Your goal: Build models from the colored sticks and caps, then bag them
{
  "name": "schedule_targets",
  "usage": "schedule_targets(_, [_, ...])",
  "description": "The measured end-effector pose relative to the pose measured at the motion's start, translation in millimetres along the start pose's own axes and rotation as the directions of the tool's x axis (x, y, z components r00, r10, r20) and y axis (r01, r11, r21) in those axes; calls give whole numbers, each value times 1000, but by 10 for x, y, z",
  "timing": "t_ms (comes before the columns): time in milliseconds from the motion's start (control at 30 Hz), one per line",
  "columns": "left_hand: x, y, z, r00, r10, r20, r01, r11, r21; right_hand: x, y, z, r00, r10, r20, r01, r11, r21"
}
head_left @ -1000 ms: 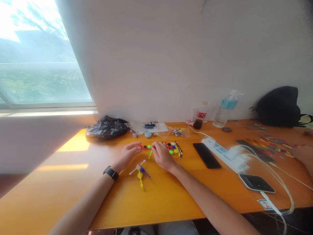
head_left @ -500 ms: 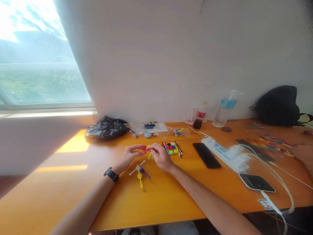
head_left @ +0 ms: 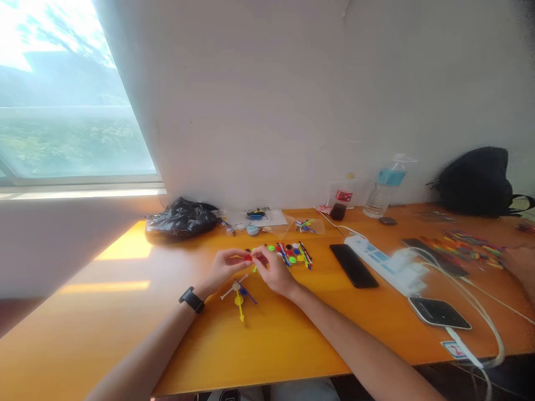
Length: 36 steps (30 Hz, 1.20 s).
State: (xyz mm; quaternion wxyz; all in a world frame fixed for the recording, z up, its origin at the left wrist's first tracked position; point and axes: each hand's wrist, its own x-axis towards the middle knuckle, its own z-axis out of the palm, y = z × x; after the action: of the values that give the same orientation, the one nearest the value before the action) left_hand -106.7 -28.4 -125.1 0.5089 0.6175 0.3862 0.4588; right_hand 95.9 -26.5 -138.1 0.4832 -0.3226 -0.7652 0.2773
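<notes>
My left hand [head_left: 225, 268], with a black watch on its wrist, and my right hand [head_left: 273, 269] meet over the orange table [head_left: 125, 312]. Both pinch a small red disc with a thin rod [head_left: 249, 258] between their fingertips. Just below them lies a small build of yellow, white and blue sticks and discs [head_left: 239, 294]. A pile of coloured discs and sticks [head_left: 292, 253] lies right of my right hand.
A black plastic bag [head_left: 182, 218] and small parts sit by the wall. A black phone [head_left: 354, 265], a white power strip [head_left: 384, 260], cables, a second device [head_left: 438, 312], a water bottle [head_left: 384, 189] and a black bag [head_left: 476, 181] lie right. Another person's hand [head_left: 518, 262] shows far right.
Both hands have lifted off the table a little and drawn together toward me, now pinching the red disc piece picked up from the row of discs.
</notes>
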Motion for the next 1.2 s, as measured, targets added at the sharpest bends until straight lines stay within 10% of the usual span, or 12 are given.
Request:
schedule_targets(500, [18, -65, -39, 999, 38, -17, -38, 999, 34, -49, -90, -35, 996, -81, 31, 86, 965, -247])
schedule_targets(1200, [-7, 79, -32, 996, 94, 4, -94, 995, 15, 5, -16, -1, 998, 54, 44, -56, 997, 48])
